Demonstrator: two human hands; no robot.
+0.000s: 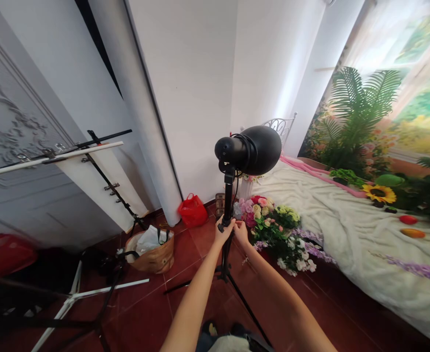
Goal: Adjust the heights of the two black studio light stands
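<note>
A black studio light (262,150) with a wide round reflector sits on top of a black light stand (228,195), at about the middle of the head view. Its dark cable is looped around the lamp's neck, and a length hangs beside the pole. My left hand (224,231) is closed around the pole at a clamp collar with a knob. Close by on the right, my right hand (241,231) has its fingers pinched at the same collar; the exact part between them is hidden. Below, the stand's legs spread over the floor.
Artificial flowers (269,220) lie right of the stand, beside a bed with a cream blanket (332,215). To the left are a red bag (192,210), a woven basket (156,254), a white stand leg (64,308) and a backdrop crossbar with clips (79,150).
</note>
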